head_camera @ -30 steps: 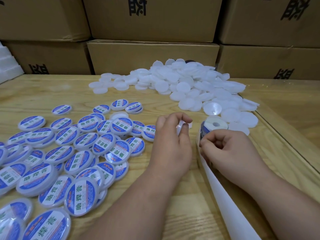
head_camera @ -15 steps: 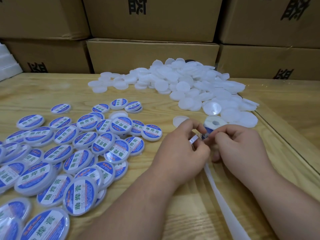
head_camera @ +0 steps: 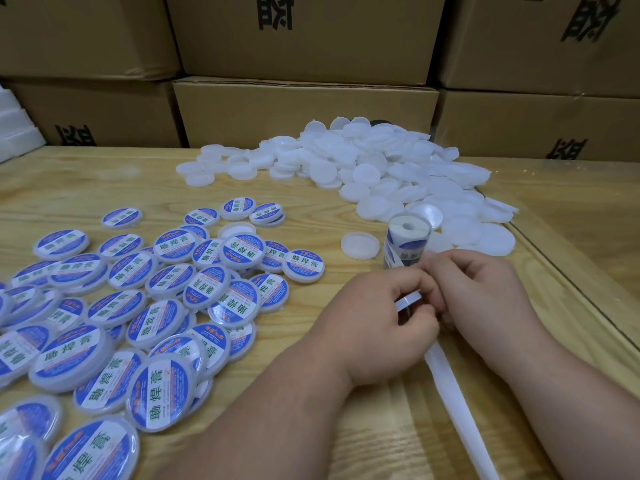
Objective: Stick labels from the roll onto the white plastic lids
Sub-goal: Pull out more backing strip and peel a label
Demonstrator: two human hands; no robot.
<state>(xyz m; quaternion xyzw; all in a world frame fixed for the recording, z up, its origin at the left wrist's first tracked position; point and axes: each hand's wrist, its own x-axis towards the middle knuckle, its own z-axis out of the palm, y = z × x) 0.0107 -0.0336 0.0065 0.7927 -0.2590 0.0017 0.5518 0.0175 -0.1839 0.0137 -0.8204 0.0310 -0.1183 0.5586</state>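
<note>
My left hand [head_camera: 388, 323] grips a white plastic lid [head_camera: 409, 301] on edge between thumb and fingers. My right hand [head_camera: 485, 299] meets it from the right with fingers curled, pinching a label against the lid; the label itself is hidden by the fingers. The label roll [head_camera: 407, 244] stands upright just beyond both hands. Its white backing strip [head_camera: 457, 403] trails from under my hands toward me. One bare lid [head_camera: 360, 244] lies alone left of the roll. A big heap of white lids [head_camera: 381, 174] is behind it.
Several lids with blue-and-white labels [head_camera: 207, 289] are spread over the left half of the wooden table [head_camera: 242, 393]. Stacked cardboard boxes [head_camera: 304, 109] line the far edge. The table's raised rim [head_camera: 571, 278] runs along the right.
My left hand carried the lid to the right and met my right hand. Both hands then drew slightly toward me, uncovering the roll and the single bare lid.
</note>
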